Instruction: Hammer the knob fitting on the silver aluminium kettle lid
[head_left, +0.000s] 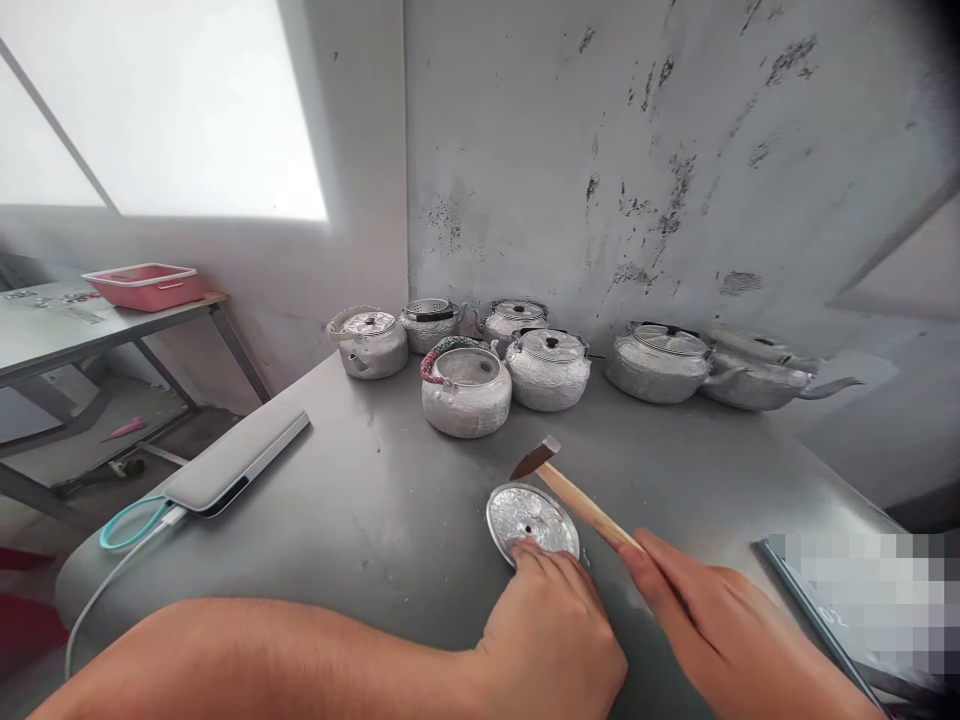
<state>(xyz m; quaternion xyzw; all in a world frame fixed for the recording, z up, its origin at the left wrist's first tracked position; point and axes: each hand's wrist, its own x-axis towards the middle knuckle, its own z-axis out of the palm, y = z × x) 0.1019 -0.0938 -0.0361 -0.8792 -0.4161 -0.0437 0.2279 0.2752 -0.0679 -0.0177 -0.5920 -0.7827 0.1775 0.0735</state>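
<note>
My left hand [555, 620] grips the near edge of a round, silvery kettle lid [529, 510] with a small dark hole at its centre. The lid is at the table surface, tilted or flat I cannot tell. Wrapped round a wooden handle, my right hand [720, 620] holds a hammer [592, 505]. Its dark, wedge-ended head is just above the lid's far edge; whether they touch is unclear. Beyond the lid stands an uncovered kettle [466, 408] with a red and green wrapped handle. A lidded kettle [551, 372] with a black knob stands beside it.
More kettles [660, 365] line the wall side of the grey table [360, 500]. At left lies a white power bank [240, 460] with a cable [112, 580]. A dark-edged flat object [814, 610] is at right. A pink basin [146, 290] sits on another table.
</note>
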